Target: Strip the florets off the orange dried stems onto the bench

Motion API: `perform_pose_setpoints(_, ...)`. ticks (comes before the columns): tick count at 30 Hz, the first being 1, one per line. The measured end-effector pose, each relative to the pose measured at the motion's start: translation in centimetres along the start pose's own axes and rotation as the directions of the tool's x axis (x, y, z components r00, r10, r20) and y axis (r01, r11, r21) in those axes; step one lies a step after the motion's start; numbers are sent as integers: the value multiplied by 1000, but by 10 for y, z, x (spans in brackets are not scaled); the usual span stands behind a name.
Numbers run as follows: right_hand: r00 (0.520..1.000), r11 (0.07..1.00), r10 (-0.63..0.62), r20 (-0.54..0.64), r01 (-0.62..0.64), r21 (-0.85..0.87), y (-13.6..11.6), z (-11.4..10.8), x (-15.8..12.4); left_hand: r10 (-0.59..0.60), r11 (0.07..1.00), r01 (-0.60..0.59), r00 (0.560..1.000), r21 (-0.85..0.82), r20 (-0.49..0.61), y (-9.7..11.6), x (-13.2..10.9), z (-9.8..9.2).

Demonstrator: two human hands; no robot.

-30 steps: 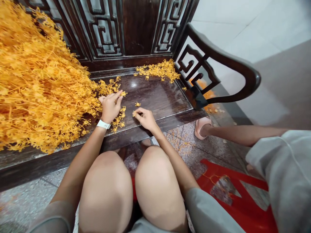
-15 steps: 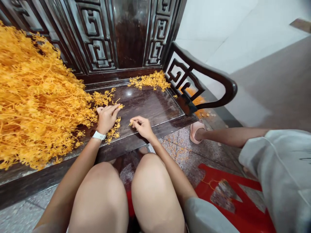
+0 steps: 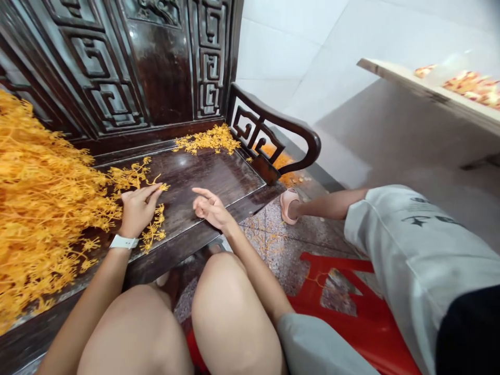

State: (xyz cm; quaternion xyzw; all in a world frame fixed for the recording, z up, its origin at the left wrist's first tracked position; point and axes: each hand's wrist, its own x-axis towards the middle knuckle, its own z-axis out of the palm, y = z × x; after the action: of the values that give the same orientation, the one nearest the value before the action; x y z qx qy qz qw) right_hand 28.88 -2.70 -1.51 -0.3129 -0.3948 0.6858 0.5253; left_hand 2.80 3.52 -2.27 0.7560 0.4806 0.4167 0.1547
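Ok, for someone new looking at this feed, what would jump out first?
The big heap of orange-yellow sprigs on the left of the dark carved wooden bench grabs the eye first, with a smaller clump at the back of the seat. The left hand, wearing a white wristband, lies among loose sprigs at the heap's edge, while the open right hand is above the seat.

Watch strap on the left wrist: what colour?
White, best seen in the head view: the watch strap sits just behind the left hand.
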Motion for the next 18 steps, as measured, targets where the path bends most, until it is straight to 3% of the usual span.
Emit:
perform_pose_setpoints(4,997,978,-31,-71,16,-207,9,9,9,44,983,-28,995,-180,87,28,-2,7)
perform_pose_setpoints(7,998,949,-32,-44,17,-316,14,11,10,128,985,-105,977,-137,172,43,-9,17)
perform_pose_setpoints(13,999,912,-31,-25,18,-410,16,7,7,248,968,-250,944,-16,218,38,-15,19)
perform_pose_setpoints(18,1000,920,0,26,10,-393,11,7,6,255,952,-286,937,108,239,42,-10,8)
